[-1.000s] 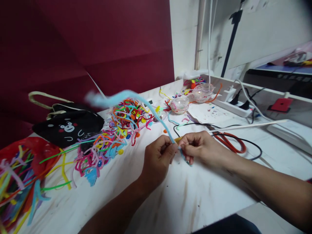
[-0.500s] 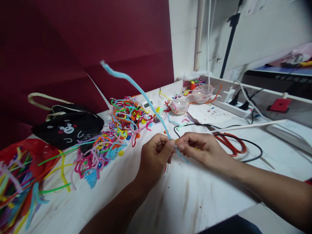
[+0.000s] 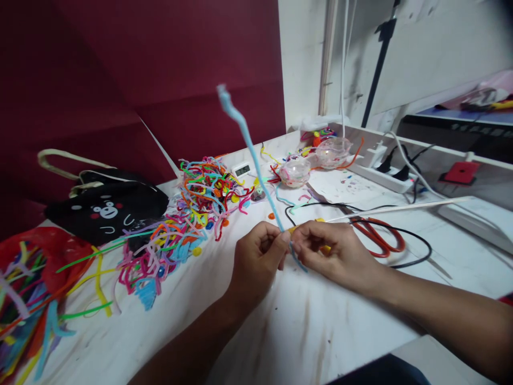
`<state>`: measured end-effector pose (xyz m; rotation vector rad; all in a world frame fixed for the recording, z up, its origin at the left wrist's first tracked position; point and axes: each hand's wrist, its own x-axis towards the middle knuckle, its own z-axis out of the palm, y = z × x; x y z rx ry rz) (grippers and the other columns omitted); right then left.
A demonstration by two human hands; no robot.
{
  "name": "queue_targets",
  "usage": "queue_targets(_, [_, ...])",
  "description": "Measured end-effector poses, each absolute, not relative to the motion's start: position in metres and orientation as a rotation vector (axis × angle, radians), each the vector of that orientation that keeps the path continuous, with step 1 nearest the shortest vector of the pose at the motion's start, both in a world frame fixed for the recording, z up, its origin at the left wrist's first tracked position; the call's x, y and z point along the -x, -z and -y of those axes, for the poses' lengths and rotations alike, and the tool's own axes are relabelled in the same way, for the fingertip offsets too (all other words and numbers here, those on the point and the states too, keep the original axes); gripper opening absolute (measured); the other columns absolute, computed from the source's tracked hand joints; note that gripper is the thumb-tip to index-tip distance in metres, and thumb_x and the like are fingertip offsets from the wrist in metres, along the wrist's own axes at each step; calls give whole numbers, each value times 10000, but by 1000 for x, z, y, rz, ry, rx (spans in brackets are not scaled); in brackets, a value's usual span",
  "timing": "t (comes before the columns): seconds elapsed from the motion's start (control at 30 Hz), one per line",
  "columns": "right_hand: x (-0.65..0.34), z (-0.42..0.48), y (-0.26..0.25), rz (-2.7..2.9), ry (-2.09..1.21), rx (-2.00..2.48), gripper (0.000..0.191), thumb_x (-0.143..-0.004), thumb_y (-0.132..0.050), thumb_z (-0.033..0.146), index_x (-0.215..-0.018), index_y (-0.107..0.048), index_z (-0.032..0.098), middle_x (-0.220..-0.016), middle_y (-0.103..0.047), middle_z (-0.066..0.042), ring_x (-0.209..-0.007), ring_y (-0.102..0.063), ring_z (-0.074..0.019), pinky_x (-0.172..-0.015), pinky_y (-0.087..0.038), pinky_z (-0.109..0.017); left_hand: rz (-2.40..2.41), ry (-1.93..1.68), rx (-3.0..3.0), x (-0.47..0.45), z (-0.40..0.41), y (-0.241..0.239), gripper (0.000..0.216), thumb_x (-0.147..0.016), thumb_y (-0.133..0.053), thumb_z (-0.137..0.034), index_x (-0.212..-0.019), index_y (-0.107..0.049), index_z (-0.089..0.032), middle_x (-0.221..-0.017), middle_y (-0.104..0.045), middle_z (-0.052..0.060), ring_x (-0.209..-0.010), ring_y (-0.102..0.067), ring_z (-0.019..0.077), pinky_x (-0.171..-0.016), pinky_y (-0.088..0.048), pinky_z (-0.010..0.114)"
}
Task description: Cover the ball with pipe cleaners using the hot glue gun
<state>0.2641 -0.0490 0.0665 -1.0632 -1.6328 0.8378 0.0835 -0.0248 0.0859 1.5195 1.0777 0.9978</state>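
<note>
My left hand (image 3: 258, 256) pinches a light-blue pipe cleaner (image 3: 256, 166) low down, near the middle of the view. Its long part rises up and to the left, and a short tail comes out below my fingers. Right beside it, my right hand (image 3: 334, 248) is closed with thumb and fingers pinched on a small yellow piece (image 3: 294, 229), touching the blue pipe cleaner where the hands meet. More yellow shows between the right fingers. How the two pieces join is hidden by my fingertips.
A heap of colourful pipe cleaners (image 3: 204, 187) lies left of my hands, with a red bag (image 3: 68, 256) and a black bag (image 3: 132, 206) further left. Behind are clear bowls (image 3: 295, 174) and a small digital display (image 3: 242, 170). Orange cable (image 3: 395, 235) and a power strip (image 3: 385, 176) sit right.
The free upper end of the blue pipe cleaner has swung to the right and stands more upright. Both hands stay close together, pinching in nearly the same place.
</note>
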Motion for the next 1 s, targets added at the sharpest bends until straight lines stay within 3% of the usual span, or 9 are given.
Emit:
queue_targets(0.23, [-264, 49, -68, 1716, -655, 1095, 219, -890, -610, 265, -685, -664, 210, -592, -631, 16, -534, -529, -115, -528, -400, -260, -1094, -963, -1571, -84, 27, -80, 308, -883, -753, -446, -703, -614, -238, -502, -581, -48, -453, -496, 119, -497, -392, 253])
queue_targets(0.63, [-257, 44, -84, 1181, -1308, 1244, 96, -617, -689, 326, -576, -665, 243, -481, -642, 30, -424, -550, -118, -449, -442, -253, -1068, -1105, -1639, -86, 33, -73, 349, -937, -745, -471, -709, -618, -240, -534, -605, -45, -493, -548, 128, -529, -443, 262])
queue_targets(1.0, [-268, 36, -86, 1098, -1427, 1189, 148, -648, -793, 305, -589, -679, 232, -535, -718, 2, -446, -638, -133, -467, -541, -255, -1004, -1291, -1385, -75, 35, -85, 377, -937, -816, -535, -771, -603, -272, -595, -645, -18, -471, -476, 123, -446, -345, 278])
